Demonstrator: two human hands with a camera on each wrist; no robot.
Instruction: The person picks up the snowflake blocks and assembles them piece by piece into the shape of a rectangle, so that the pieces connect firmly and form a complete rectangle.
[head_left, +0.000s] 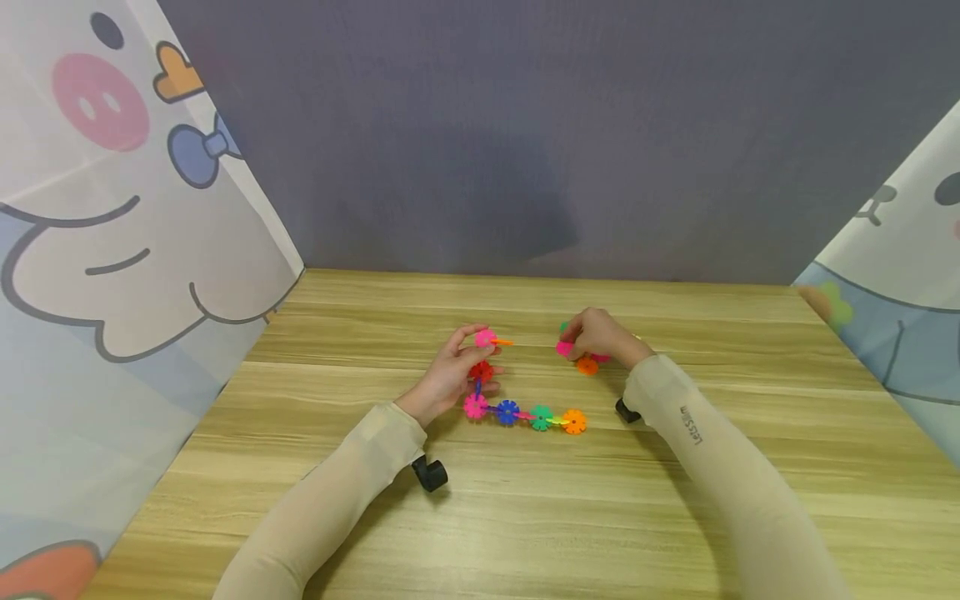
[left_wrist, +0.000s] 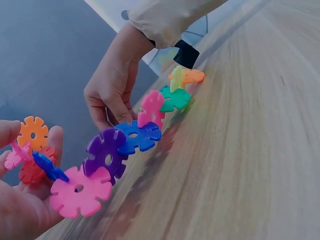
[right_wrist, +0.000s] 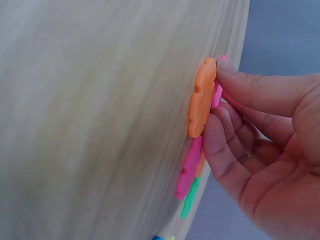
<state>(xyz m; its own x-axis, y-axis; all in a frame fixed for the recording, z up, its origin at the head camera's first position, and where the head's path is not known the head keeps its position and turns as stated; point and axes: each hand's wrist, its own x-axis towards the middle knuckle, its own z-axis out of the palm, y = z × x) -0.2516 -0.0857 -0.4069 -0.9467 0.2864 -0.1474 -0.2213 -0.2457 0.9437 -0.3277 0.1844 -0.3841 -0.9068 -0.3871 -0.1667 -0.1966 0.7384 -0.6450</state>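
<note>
My left hand [head_left: 444,379] holds one end of a chain of interlocked plastic snowflake discs. At that end, an orange disc [left_wrist: 34,134] and a red disc [left_wrist: 36,167] stand between its fingers. The chain turns at a pink disc [left_wrist: 81,191] and runs right through blue [head_left: 507,412] and green [head_left: 541,418] discs to an orange end disc [head_left: 575,422]. Farther back on the right, my right hand [head_left: 597,335] pinches a loose pink disc [head_left: 564,348], partly hidden by its fingers. A loose orange disc [right_wrist: 202,100] lies beside those fingers.
More loose discs, one magenta [right_wrist: 189,170] and one green [right_wrist: 190,197], lie around the right hand on the wooden table [head_left: 525,525]. A grey panel [head_left: 525,167] rises along the table's back edge. Printed cartoon panels stand at both sides. Black wrist-camera mounts [head_left: 430,473] hang below the sleeves.
</note>
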